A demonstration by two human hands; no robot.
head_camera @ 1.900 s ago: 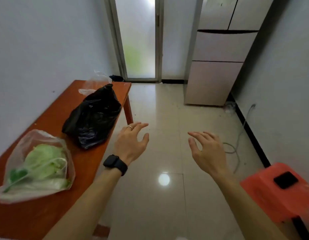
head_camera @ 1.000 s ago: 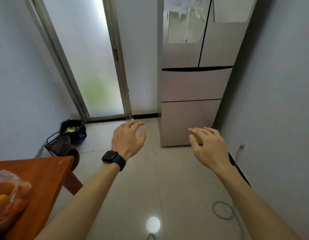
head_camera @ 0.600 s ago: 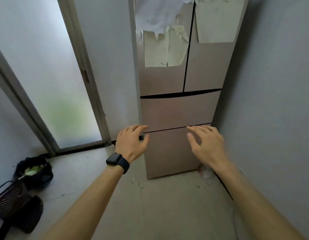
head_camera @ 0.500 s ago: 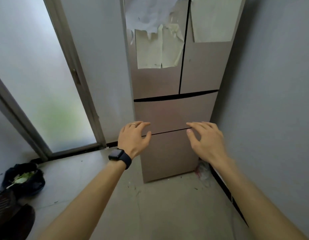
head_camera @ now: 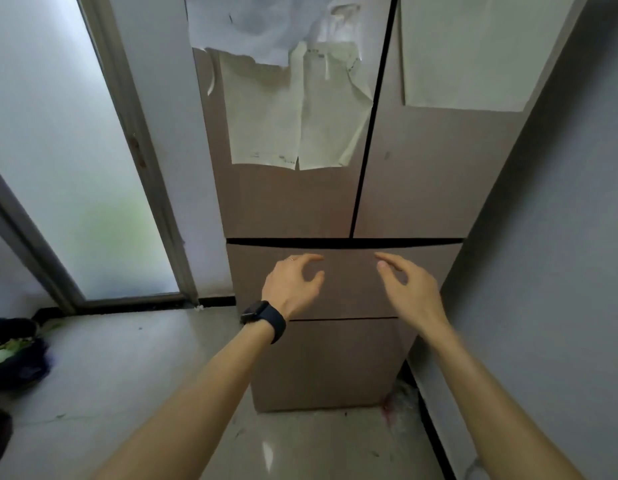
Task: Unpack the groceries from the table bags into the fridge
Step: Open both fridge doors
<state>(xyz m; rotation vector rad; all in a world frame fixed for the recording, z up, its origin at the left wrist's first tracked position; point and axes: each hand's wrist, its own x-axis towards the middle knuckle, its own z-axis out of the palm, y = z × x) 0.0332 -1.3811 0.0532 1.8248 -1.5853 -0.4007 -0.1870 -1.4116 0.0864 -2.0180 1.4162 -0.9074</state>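
A tall brown fridge (head_camera: 290, 202) fills the middle of the head view, with two upper doors and two drawers below, all closed. Torn paper sheets (head_camera: 293, 109) hang on its upper doors. My left hand (head_camera: 293, 282), with a black watch on the wrist, hovers in front of the upper drawer (head_camera: 349, 282), fingers loosely spread and holding nothing. My right hand (head_camera: 406, 285) hovers beside it at the same height, also relaxed and holding nothing. Neither hand touches the fridge. The table and the grocery bags are out of view.
A frosted glass door (head_camera: 65, 161) stands left of the fridge. A grey wall (head_camera: 550, 254) runs close along the fridge's right side. A dark bag with green scraps (head_camera: 13, 355) lies on the tiled floor at the left edge.
I have turned away from the table and walked up to the fridge, which now looms much closer. Both hands stay raised and empty, now level with the upper drawer.
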